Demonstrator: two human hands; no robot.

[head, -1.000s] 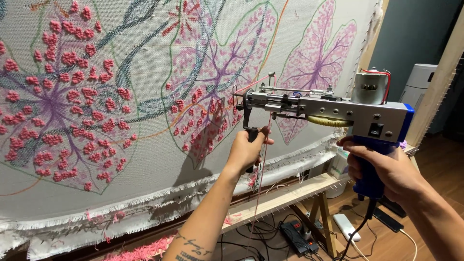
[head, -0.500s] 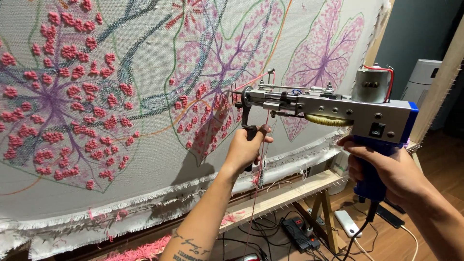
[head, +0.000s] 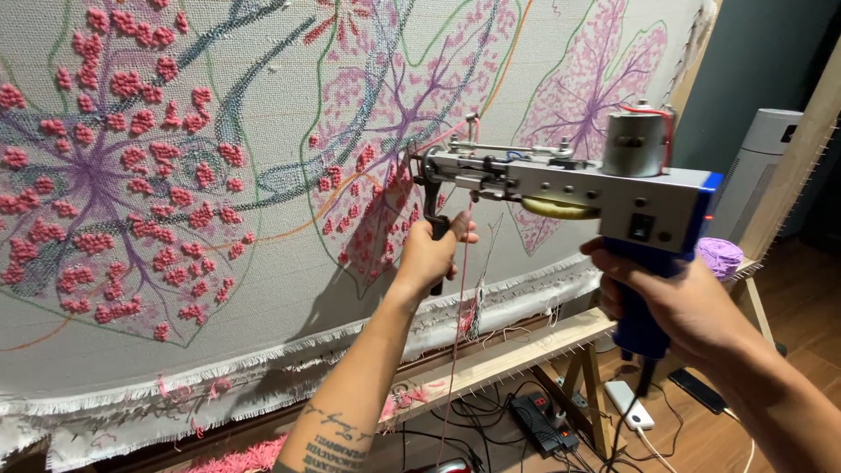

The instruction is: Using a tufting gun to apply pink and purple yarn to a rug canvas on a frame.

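Grey metal and blue plastic make up the tufting gun [head: 569, 188], held level in front of the stretched cloth [head: 289, 289] with its needle end at the left, touching or just off the fabric; which one cannot be told. The left hand [head: 431, 254] has its grip closed round the black front handle that hangs below the gun's nose. The right hand [head: 670, 302] has its grip wrapped tight round the blue rear handle, at the near right. A thin pink yarn [head: 459, 307] drops from the gun past the left hand toward the floor. On the cloth, drawn leaf shapes are partly filled with pink tufts [head: 131, 158], thickest at the far left. Below the cloth's frayed edge runs a wooden frame rail [head: 526, 346], and beneath it a power strip [head: 543, 420] lies on the wooden floor. A ball of purple yarn [head: 720, 256] sits at the right, beside the frame.
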